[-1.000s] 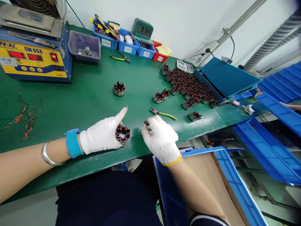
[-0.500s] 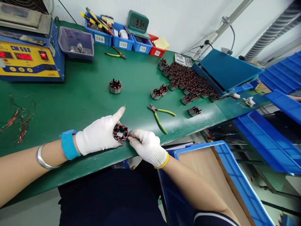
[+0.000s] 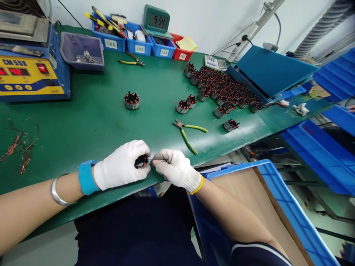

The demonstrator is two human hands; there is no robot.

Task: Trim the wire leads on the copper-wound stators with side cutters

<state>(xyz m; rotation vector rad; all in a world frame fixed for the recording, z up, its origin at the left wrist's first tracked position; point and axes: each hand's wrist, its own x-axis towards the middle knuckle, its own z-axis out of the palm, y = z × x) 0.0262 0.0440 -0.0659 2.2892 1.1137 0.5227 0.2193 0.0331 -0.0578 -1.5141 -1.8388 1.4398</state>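
1. The left hand (image 3: pixel 123 165), in a white glove, is curled around a motor coil ring (image 3: pixel 141 161). The ring is over the front edge of the green desk (image 3: pixel 83 122).
2. The right hand (image 3: pixel 176 166), also in a white glove, is just beside the ring. Its thumb and finger are pinched tight on a thin wire (image 3: pixel 150 159) at the ring's side.
3. A pair of cutting pliers (image 3: pixel 180 125) lies past the right hand. Its yellow-green handles are spread apart.
4. One lone coil ring (image 3: pixel 131 101) stands on the desk, past the left hand.
5. Two more coil rings (image 3: pixel 183 106) stand close together, farther back than the cutting pliers.
6. A big bunch of coil rings (image 3: pixel 222 85) fills the back right part of the desk, near a white calculator (image 3: pixel 215 62).
7. Bits of copper wire (image 3: pixel 26 155) lie in a messy heap on the left.
8. Behind that heap is a blue and yellow machine (image 3: pixel 30 77) marked CM 558, with a purple bin (image 3: pixel 83 65) next to it.
9. At the back, a green clock (image 3: pixel 156 18) says 9:54.
10. A blue crate (image 3: pixel 280 192) is by the right arm, with brown board in it.
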